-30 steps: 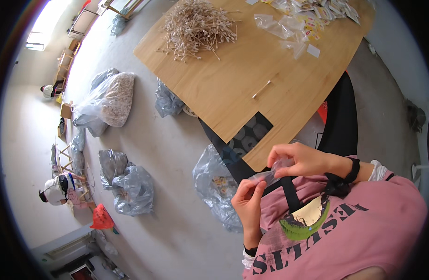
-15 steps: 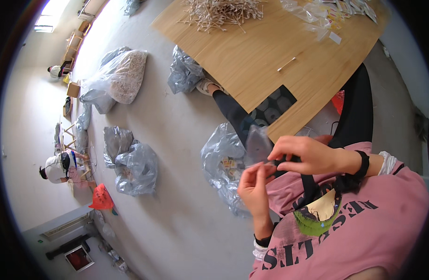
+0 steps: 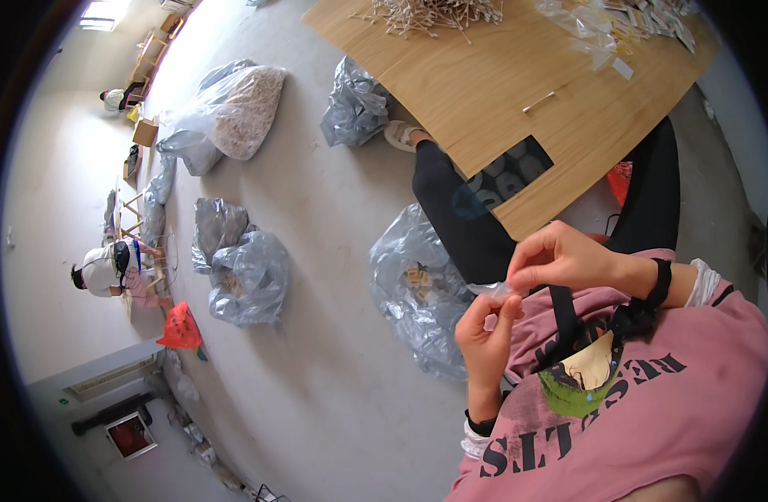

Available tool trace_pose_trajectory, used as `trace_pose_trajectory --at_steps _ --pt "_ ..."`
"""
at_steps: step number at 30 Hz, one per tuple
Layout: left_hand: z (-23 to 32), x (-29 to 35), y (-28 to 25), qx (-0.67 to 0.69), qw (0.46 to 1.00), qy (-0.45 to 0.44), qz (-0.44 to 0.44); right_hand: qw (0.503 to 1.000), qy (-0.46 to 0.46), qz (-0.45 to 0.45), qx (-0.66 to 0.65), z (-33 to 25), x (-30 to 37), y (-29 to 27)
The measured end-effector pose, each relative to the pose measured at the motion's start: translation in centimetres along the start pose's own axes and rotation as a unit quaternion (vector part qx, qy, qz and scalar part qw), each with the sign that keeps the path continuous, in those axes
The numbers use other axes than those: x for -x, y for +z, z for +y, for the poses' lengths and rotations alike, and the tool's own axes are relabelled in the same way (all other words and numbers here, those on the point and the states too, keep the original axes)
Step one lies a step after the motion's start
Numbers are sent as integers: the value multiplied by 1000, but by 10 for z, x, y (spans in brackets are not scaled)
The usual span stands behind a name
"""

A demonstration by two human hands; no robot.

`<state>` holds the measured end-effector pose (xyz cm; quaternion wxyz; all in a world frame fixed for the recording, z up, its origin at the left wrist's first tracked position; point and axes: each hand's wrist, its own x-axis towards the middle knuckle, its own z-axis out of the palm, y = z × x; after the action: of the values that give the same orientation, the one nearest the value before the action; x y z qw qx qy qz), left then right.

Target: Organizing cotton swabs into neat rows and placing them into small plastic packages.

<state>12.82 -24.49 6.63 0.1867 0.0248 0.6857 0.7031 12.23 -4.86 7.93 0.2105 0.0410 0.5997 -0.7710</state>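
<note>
A small clear plastic bag (image 3: 494, 291) is pinched between my two hands, just off the near corner of the wooden table. My left hand (image 3: 485, 339) grips its lower side with thumb and fingertips. From the other side, my right hand (image 3: 559, 258) closes thumb and fingers on the bag's upper end. Whether anything is inside the bag I cannot make out. One cotton swab (image 3: 540, 102) lies alone on the table (image 3: 451, 84). A large heap of cotton swabs (image 3: 441, 12) is at the far edge.
Clear bags and small packets (image 3: 597, 38) lie at the table's far right. An open grey plastic bag (image 3: 400, 268) with small packs inside stands on the floor beside my leg. More grey bags (image 3: 254, 280) and a full clear sack (image 3: 248, 113) sit further left. Another person (image 3: 106, 269) is at the left.
The clear bag, spread out above my hands before, is now bunched small between my fingers. My hands have come closer together around it. The whole view has shifted slightly.
</note>
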Motion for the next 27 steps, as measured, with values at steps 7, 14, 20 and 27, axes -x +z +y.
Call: trace_pose_trajectory --at_steps 7,14,20,27 --pt "1 1 -9 -179 982 -36 55 874 -207 104 428 16 -23 18" --pt "21 -47 -10 -440 858 258 59 993 58 -6 105 13 -44 6" --pt "-18 -77 -24 -323 937 88 -100 987 32 60 143 23 -44 -9" --pt "-66 -133 -35 -308 948 81 -24 993 45 106 31 30 -5 -58"
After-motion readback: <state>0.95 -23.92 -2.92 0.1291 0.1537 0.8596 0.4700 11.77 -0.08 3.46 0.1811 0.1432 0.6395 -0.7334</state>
